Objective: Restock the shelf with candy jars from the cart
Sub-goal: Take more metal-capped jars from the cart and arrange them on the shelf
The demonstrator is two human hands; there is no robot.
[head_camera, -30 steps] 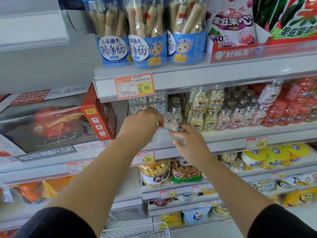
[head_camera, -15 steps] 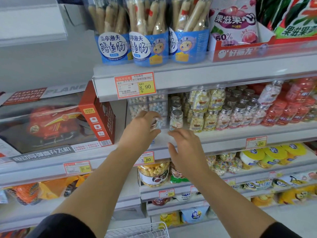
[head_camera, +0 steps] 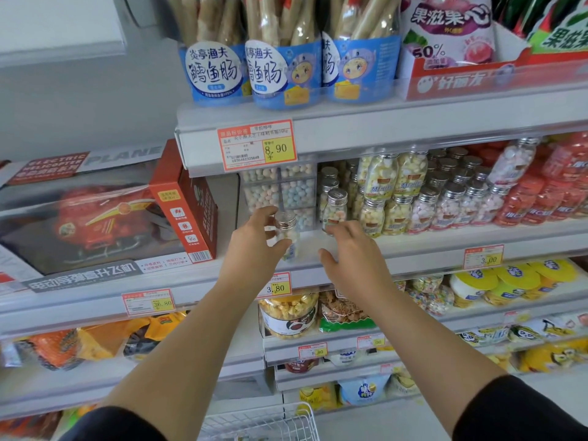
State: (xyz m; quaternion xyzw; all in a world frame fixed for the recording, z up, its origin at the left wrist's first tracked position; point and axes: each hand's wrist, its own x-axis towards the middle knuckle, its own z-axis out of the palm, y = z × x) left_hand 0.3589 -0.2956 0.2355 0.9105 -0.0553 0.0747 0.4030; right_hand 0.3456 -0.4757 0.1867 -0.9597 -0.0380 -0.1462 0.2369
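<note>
While left grip (head_camera: 251, 249) holds a jar (head_camera: 288, 232) at the shelf (head_camera: 413, 245), right grip (head_camera: 353, 259) hovers open-fingered. Placing step, by my read; next: seat it upright beside the row (head_camera: 423, 211).

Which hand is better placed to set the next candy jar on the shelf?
Left. The left hand already grips a silver-capped candy jar at the front of the shelf, close to the row of jars. The right hand is open and holds nothing.

The left hand (head_camera: 251, 246) grips a silver-capped jar (head_camera: 286, 232) at the front of the shelf (head_camera: 413, 246). The right hand (head_camera: 353, 253) hovers beside it, fingers spread, fingertips near a second jar (head_camera: 334, 211) standing on the shelf. A wire cart (head_camera: 264, 424) shows below
</note>
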